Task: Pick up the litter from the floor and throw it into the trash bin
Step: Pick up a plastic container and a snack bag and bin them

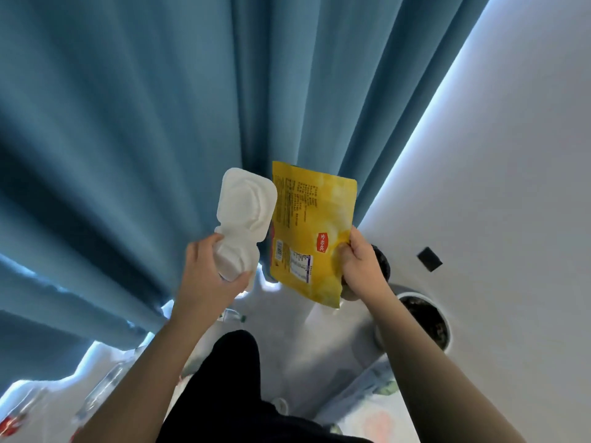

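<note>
My left hand [212, 276] grips the lower end of a white moulded pulp tray [244, 212], held upright in front of the blue curtain. My right hand [359, 263] pinches the right edge of a yellow snack bag [311, 231] with a red logo and a barcode label, raised beside the tray. The two pieces nearly touch at their inner edges. A dark round bin [382, 266] shows partly behind my right hand, by the wall.
A blue curtain [160, 139] fills the left and centre. A white wall [511, 155] with a black square stands right. A white pot with dark contents [428, 321] sits below my right arm. Plastic bottles and wrappers [102, 391] lie on the floor at lower left.
</note>
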Action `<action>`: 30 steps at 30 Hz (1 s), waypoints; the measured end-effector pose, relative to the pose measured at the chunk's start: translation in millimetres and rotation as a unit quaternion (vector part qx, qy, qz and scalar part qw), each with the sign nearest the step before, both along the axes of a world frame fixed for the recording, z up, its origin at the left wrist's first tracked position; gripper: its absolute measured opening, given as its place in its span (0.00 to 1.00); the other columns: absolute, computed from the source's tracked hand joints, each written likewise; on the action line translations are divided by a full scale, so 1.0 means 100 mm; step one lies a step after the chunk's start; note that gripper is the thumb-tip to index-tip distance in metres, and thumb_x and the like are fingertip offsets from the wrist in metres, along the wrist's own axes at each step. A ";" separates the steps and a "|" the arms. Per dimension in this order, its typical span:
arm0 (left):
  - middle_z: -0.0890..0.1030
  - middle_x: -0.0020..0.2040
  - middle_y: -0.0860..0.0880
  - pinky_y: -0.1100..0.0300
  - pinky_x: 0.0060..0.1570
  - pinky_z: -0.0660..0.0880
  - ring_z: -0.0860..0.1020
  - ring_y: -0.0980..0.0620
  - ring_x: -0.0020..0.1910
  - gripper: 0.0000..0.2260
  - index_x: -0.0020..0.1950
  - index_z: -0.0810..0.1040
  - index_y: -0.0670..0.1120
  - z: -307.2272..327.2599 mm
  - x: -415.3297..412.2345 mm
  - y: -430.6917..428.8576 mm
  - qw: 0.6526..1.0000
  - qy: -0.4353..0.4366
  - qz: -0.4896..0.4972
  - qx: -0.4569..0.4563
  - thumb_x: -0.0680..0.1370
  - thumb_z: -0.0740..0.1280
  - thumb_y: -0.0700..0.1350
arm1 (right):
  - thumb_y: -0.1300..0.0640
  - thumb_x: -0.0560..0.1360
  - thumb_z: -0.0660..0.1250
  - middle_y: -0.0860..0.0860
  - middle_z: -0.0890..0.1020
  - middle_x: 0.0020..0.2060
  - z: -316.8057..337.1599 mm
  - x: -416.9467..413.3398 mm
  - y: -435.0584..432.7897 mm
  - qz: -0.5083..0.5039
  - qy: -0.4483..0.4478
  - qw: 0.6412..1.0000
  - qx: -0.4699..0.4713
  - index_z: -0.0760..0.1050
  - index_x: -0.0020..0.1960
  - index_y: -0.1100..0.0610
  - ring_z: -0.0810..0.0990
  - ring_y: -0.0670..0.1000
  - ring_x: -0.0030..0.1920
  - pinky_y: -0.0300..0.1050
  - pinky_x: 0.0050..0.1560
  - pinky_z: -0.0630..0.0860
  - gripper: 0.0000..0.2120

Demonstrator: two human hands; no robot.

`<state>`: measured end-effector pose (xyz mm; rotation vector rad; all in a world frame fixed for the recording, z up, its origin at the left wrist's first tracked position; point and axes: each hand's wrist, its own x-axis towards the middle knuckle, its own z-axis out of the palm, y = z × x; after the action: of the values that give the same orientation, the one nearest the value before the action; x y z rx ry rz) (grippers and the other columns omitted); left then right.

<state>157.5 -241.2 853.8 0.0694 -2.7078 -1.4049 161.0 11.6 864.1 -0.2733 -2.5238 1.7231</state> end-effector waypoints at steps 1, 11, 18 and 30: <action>0.66 0.61 0.51 0.57 0.51 0.70 0.72 0.50 0.55 0.34 0.66 0.66 0.50 0.00 -0.04 0.11 1.000 0.001 -0.012 -0.005 0.64 0.79 0.50 | 0.64 0.81 0.52 0.48 0.82 0.51 -0.01 0.03 0.11 -0.016 -0.003 1.000 0.007 0.74 0.61 0.52 0.80 0.47 0.53 0.46 0.54 0.79 0.16; 0.66 0.61 0.52 0.55 0.51 0.72 0.71 0.52 0.55 0.34 0.66 0.66 0.49 -0.17 -0.58 1.08 0.989 -0.013 -0.146 -0.014 0.64 0.79 0.47 | 0.63 0.82 0.52 0.48 0.80 0.52 -0.17 0.19 1.13 -0.172 -0.026 0.985 0.004 0.73 0.60 0.54 0.78 0.45 0.53 0.43 0.53 0.76 0.14; 0.66 0.62 0.50 0.49 0.54 0.75 0.73 0.47 0.57 0.35 0.66 0.66 0.50 -0.47 -1.33 1.82 0.973 -0.059 -0.223 -0.033 0.64 0.79 0.46 | 0.61 0.83 0.51 0.42 0.78 0.50 -0.42 -0.12 1.79 -0.273 -0.069 0.960 -0.009 0.71 0.62 0.50 0.76 0.40 0.51 0.31 0.46 0.72 0.14; 0.67 0.62 0.50 0.51 0.53 0.74 0.74 0.46 0.56 0.32 0.66 0.67 0.48 -1.25 -2.84 3.16 0.918 -0.179 -0.337 -0.111 0.66 0.77 0.44 | 0.64 0.82 0.53 0.46 0.76 0.49 -1.03 -1.00 2.91 -0.386 -0.171 0.905 0.056 0.70 0.67 0.57 0.75 0.43 0.45 0.20 0.38 0.66 0.16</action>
<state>-126.0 75.0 729.1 -0.7697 -3.3715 -1.2816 60.7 302.3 760.8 -1.4428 -2.1893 1.2683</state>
